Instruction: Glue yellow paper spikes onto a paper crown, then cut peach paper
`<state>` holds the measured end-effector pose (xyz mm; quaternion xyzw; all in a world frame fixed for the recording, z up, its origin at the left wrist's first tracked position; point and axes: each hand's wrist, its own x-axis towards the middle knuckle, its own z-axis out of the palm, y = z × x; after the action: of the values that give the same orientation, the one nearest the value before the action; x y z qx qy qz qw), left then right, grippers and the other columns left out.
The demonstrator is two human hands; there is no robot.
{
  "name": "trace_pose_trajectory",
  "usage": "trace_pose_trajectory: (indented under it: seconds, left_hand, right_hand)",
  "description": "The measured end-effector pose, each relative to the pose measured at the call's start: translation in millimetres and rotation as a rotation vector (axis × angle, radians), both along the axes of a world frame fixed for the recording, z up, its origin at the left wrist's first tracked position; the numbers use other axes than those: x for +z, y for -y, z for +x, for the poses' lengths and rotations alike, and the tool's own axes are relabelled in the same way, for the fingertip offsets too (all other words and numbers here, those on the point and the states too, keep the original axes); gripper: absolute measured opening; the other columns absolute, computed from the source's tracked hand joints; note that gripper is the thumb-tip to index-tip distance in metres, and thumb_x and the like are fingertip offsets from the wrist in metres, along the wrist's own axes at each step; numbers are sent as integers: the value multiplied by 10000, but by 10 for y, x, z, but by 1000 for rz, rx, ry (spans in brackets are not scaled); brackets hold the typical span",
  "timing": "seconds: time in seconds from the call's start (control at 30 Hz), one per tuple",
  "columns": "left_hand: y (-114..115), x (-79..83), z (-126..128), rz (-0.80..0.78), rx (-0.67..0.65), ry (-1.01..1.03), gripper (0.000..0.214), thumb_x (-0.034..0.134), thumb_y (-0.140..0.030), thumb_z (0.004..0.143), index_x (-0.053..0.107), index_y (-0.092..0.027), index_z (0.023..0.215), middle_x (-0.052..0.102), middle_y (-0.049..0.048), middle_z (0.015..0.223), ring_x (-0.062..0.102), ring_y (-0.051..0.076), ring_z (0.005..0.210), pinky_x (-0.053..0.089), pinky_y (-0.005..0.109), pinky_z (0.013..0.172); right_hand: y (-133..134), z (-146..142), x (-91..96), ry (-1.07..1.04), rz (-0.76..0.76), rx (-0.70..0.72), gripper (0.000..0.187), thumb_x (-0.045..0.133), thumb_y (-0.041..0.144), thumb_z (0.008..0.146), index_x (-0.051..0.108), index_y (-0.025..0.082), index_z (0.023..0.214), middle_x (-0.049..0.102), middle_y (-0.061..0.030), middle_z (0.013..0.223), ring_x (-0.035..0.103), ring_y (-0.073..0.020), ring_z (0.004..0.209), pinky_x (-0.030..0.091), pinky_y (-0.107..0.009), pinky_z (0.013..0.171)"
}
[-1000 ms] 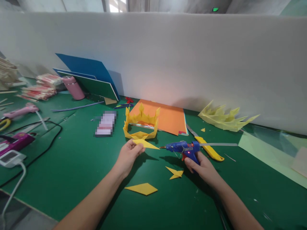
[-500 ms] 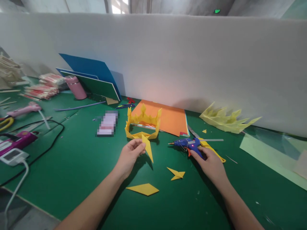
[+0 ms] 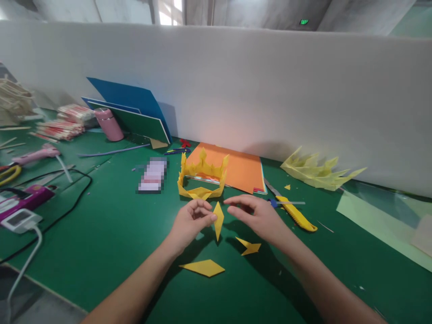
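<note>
Between thumb and fingers, my left hand (image 3: 193, 225) pinches a folded yellow paper piece (image 3: 219, 221), pointed at both ends and held upright over the table. My right hand (image 3: 258, 217) is just right of it, thumb and fingers apart, holding nothing. Behind the hands stands a yellow paper crown (image 3: 202, 193). Two more folded yellow pieces lie in front: a kite-shaped one (image 3: 206, 268) and a forked one (image 3: 250, 247). A blue glue gun (image 3: 272, 203) lies mostly hidden behind my right hand, its clear glue stick poking out to the right.
A yellow-handled utility knife (image 3: 297, 215) lies at right, below a pale yellow paper crown (image 3: 319, 171). Orange paper sheets (image 3: 241, 166) are stacked by the white partition (image 3: 256, 90). At left are a blurred-out phone (image 3: 153, 174), a pink bottle (image 3: 110, 124) and a purple power strip (image 3: 32, 200).
My right hand has let go of the glue gun and moved left beside the paper piece. The left hand has shifted slightly right, turning the piece upright.
</note>
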<state>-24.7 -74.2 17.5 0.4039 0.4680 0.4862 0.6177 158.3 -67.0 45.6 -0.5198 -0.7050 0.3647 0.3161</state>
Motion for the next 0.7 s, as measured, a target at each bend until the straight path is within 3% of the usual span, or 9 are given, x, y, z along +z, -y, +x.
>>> trace_pose_trajectory:
  seconds: [0.13,0.23,0.33,0.4,0.47,0.6,0.7]
  left_hand:
    - [-7,-5,-32,-6,14,30,325,832,-254,465,599,-165,674,586,-46,504,507,80,488,405,202,533]
    - [-47,17,-85,11,113,66,304,811,-330,520,616,-158,678,632,-8,598,532,89,535,412,203,539]
    - [-111,47,-175,73,383,123,279,759,-387,586,632,-167,699,668,16,793,540,85,606,406,194,535]
    - [-157,45,-249,97,609,181,220,725,-361,619,622,-189,709,629,-24,765,513,70,592,390,183,529]
    - [-196,19,-311,64,748,250,149,684,-311,660,592,-203,706,577,-52,720,494,60,567,384,181,529]
    - [-238,-54,-342,-119,776,367,88,648,-183,685,566,-197,713,535,-49,688,502,56,555,404,192,554]
    - [-246,-67,-308,-185,731,397,96,609,-101,695,580,-182,739,555,-21,708,548,69,598,430,199,586]
  right_hand:
    - [-211,-228,-5,-78,-57,119,212,554,374,753,660,196,706,657,-29,723,543,-163,655,396,-296,624]
    - [-337,-310,7,-94,-90,99,215,551,371,757,627,185,681,608,-7,631,514,-139,584,374,-275,568]
    - [-420,-398,35,-143,-199,103,206,561,360,756,608,177,676,653,-41,756,518,-116,554,361,-244,500]
    - [-454,-465,37,-184,-230,128,198,575,337,745,591,172,637,667,-89,979,565,-122,628,379,-227,486]
    - [-477,-528,20,-207,-201,119,199,586,329,738,587,170,618,623,-105,1146,588,-127,686,408,-221,495]
    - [-520,-607,-56,-237,-139,65,196,592,347,739,610,165,668,537,-102,1284,569,-89,617,457,-245,538]
    - [-554,-616,-105,-224,-135,123,200,590,344,741,609,160,665,647,-91,1024,573,-116,653,467,-267,615]
